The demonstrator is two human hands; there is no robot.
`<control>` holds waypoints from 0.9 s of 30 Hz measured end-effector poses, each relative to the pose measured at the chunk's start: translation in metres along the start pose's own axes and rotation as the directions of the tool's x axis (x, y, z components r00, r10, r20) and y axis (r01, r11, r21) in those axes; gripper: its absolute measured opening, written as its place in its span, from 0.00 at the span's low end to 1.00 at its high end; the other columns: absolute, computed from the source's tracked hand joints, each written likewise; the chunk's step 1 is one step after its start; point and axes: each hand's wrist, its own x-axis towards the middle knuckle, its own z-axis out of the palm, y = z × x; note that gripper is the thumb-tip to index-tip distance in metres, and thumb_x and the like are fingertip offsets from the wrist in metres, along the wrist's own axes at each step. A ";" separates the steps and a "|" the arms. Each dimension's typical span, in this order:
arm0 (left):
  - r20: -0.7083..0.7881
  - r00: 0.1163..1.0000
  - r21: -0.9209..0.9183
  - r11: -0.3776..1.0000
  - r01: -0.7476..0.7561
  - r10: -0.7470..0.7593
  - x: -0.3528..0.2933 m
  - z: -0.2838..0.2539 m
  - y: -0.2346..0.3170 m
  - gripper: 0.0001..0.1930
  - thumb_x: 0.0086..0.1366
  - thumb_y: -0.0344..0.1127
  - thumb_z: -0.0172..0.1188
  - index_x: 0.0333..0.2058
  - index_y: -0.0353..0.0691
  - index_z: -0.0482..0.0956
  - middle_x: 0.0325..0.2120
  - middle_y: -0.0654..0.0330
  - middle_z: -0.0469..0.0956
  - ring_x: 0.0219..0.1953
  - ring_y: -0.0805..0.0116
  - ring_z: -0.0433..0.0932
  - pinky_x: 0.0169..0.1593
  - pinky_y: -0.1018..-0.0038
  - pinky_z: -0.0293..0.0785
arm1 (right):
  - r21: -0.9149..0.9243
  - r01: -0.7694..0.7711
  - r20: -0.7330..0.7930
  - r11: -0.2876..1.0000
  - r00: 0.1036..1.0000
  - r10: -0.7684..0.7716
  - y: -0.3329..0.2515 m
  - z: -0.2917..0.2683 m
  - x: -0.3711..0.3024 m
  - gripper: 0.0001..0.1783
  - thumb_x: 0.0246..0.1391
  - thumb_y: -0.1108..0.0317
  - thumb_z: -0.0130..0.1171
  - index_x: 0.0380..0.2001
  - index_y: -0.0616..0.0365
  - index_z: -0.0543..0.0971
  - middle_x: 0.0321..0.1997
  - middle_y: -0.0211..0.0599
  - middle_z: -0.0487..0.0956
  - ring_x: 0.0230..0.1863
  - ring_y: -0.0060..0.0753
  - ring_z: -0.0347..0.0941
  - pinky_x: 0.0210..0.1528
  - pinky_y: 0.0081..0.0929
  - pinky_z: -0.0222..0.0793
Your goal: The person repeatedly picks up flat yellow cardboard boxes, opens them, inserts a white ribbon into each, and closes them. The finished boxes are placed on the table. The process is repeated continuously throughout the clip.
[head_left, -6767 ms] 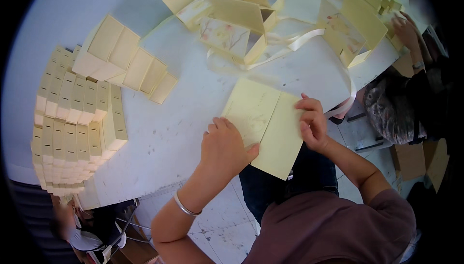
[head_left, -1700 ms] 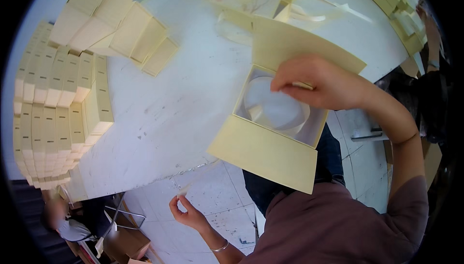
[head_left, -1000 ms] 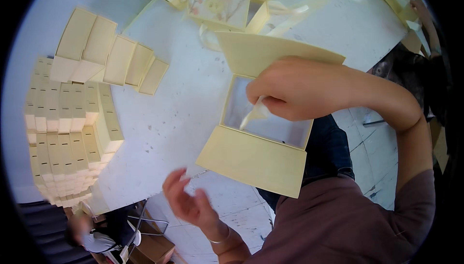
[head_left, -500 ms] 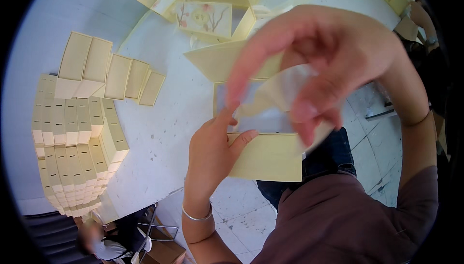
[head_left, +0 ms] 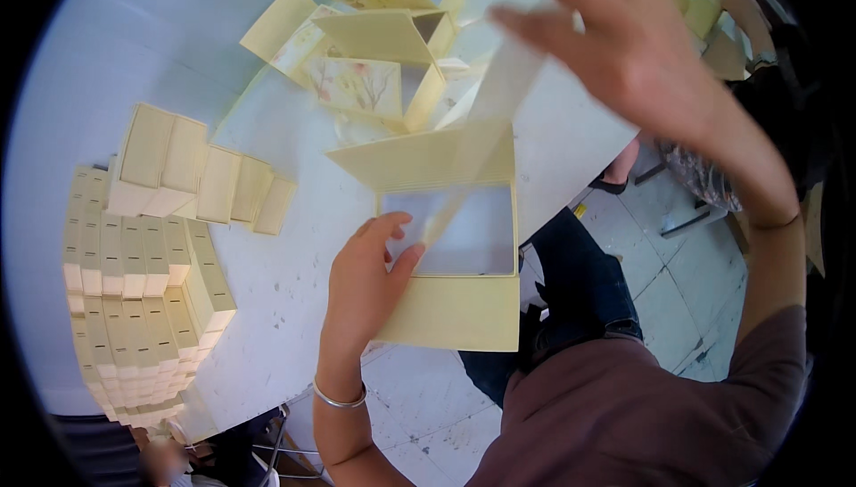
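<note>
The left hand [head_left: 364, 286] rests on the near left corner of an open pale yellow box [head_left: 450, 242] that sits at the near edge of the white surface [head_left: 178, 59], its fingers bent over the box's rim with the thumb against the front flap, pressing rather than closing around anything. The right hand [head_left: 624, 45] is raised high above the box, fingers spread and loosely curled, pinching the top end of a translucent ribbon [head_left: 486, 144] that runs down slantwise into the box's white inside. Beyond the box lie opened boxes with a flower print [head_left: 357, 86]. To the left stands a stack of flat yellow boxes [head_left: 134, 291], with a few loose flat ones [head_left: 205, 179] just beside it. Another person's hand [head_left: 744, 14] shows at the far right edge.
</note>
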 end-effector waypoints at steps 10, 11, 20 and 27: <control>0.072 0.965 -0.935 0.355 -0.023 0.253 -0.002 -0.013 0.037 0.12 0.65 0.36 0.50 0.42 0.35 0.75 0.34 0.62 0.76 0.29 0.80 0.70 0.34 0.83 0.68 | 0.483 0.578 -0.523 0.658 0.793 -0.313 -0.090 0.051 0.002 0.18 0.41 0.74 0.53 0.38 0.75 0.74 0.49 0.50 0.72 0.53 0.43 0.68 0.58 0.37 0.62; 0.035 0.981 -0.914 0.404 -0.045 0.190 -0.006 -0.015 0.035 0.10 0.64 0.34 0.51 0.39 0.35 0.76 0.33 0.61 0.76 0.28 0.80 0.71 0.32 0.83 0.69 | 0.488 0.594 -0.523 0.640 0.786 -0.330 -0.092 0.052 0.003 0.20 0.41 0.74 0.53 0.39 0.76 0.73 0.50 0.50 0.71 0.53 0.42 0.67 0.57 0.36 0.63; -0.369 0.927 -0.728 0.641 -0.244 -0.067 -0.017 -0.001 0.046 0.04 0.60 0.26 0.55 0.30 0.30 0.76 0.26 0.60 0.75 0.19 0.77 0.71 0.23 0.84 0.69 | 0.972 -0.129 0.204 -0.198 0.883 0.423 -0.108 0.055 -0.004 0.17 0.57 0.73 0.41 0.49 0.65 0.70 0.56 0.43 0.66 0.55 0.36 0.64 0.59 0.33 0.56; -0.443 0.895 -0.595 0.765 -0.246 -0.057 -0.021 0.009 0.043 0.07 0.62 0.31 0.54 0.32 0.32 0.76 0.29 0.57 0.74 0.25 0.71 0.75 0.31 0.75 0.73 | 0.716 -0.464 0.576 -0.523 0.815 0.065 -0.105 0.046 0.002 0.12 0.57 0.67 0.47 0.35 0.65 0.74 0.30 0.36 0.75 0.35 0.27 0.72 0.37 0.25 0.68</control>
